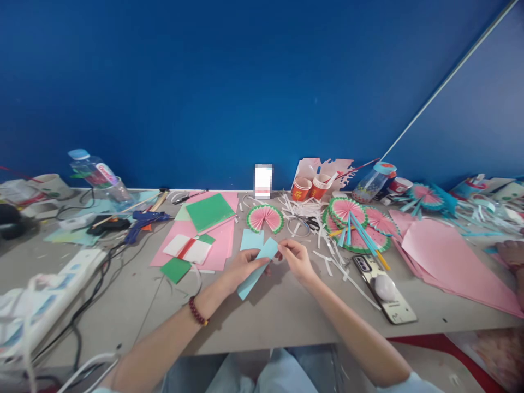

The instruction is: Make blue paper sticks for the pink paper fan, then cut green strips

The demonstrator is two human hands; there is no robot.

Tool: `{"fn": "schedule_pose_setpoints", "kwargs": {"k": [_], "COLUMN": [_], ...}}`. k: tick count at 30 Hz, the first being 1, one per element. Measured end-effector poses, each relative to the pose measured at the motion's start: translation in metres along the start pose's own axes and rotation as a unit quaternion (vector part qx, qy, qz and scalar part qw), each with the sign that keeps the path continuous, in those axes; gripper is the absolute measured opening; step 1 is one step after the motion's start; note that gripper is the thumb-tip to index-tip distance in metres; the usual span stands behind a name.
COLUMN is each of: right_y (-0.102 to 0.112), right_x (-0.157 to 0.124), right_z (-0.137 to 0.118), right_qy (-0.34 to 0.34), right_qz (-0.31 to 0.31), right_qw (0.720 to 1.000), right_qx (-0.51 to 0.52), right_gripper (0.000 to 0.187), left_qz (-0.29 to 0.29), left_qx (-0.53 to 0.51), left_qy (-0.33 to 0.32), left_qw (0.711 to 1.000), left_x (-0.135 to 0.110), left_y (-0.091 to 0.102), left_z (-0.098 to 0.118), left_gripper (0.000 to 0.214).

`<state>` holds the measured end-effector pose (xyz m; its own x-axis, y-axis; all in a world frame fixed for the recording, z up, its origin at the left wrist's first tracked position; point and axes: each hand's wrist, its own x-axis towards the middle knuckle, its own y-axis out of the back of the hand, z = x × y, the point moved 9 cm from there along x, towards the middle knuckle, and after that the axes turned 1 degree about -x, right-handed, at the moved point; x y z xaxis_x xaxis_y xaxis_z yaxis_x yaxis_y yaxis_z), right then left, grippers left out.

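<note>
A folded light blue paper strip slants above the table in front of me. My left hand is closed on its middle, thumb on top and fingers underneath. At the strip's upper right end, my right hand has thumb and fingertips pinched together on the corner. Just behind lies another light blue paper piece, partly covered by the strip and my left hand. Beyond it is a pleated watermelon-patterned paper fan, pink with a green scalloped rim.
Pink sheets with green paper lie left, near a blue glue gun, cables and a power strip. Right are white paper scraps, more fans, a phone and pink paper. Another person's hand rests far right.
</note>
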<state>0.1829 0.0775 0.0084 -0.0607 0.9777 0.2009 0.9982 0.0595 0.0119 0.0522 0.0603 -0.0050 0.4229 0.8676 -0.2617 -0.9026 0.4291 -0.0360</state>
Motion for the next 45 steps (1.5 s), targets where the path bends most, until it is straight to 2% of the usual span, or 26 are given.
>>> {"fn": "schedule_pose_setpoints", "kwargs": {"k": [5, 10, 18, 23, 26, 29, 32, 35, 39, 45], "right_y": [0.017, 0.024, 0.025, 0.027, 0.027, 0.026, 0.026, 0.027, 0.028, 0.026], "right_x": [0.005, 0.007, 0.005, 0.002, 0.0, 0.0, -0.001, -0.002, -0.003, -0.002], "right_z": [0.004, 0.006, 0.008, 0.002, 0.002, 0.006, 0.008, 0.01, 0.013, 0.016], "right_qy": [-0.019, -0.032, -0.039, -0.021, -0.019, -0.037, -0.038, -0.037, -0.033, -0.028], "right_qz": [0.068, 0.094, 0.106, 0.127, 0.142, 0.151, 0.16, 0.171, 0.177, 0.169], "right_qw": [0.997, 0.994, 0.993, 0.991, 0.989, 0.987, 0.986, 0.982, 0.977, 0.977], "right_qx": [0.033, 0.041, 0.029, -0.018, -0.03, -0.025, -0.038, -0.066, -0.117, -0.127], "right_gripper": [0.021, 0.021, 0.022, 0.023, 0.022, 0.022, 0.024, 0.027, 0.028, 0.029], "left_qz": [-0.035, -0.052, -0.036, -0.013, -0.001, -0.014, -0.03, -0.037, -0.058, -0.06], "left_qx": [-0.041, -0.071, -0.052, -0.029, -0.026, -0.056, -0.051, -0.051, -0.079, -0.1], "left_qy": [0.036, 0.029, 0.031, 0.036, 0.049, 0.065, 0.046, 0.035, 0.057, 0.082], "left_qw": [0.998, 0.996, 0.997, 0.999, 0.998, 0.996, 0.997, 0.997, 0.994, 0.99], "left_x": [0.0, 0.003, 0.006, 0.004, 0.003, 0.003, 0.004, 0.004, 0.002, 0.002], "left_y": [-0.004, -0.003, 0.002, 0.002, -0.003, -0.013, -0.02, -0.023, -0.028, -0.031], "left_z": [-0.001, 0.0, -0.004, -0.005, -0.01, -0.02, -0.024, -0.025, -0.028, -0.03], "left_gripper": [0.032, 0.032, 0.033, 0.033, 0.034, 0.036, 0.037, 0.035, 0.031, 0.031]}}
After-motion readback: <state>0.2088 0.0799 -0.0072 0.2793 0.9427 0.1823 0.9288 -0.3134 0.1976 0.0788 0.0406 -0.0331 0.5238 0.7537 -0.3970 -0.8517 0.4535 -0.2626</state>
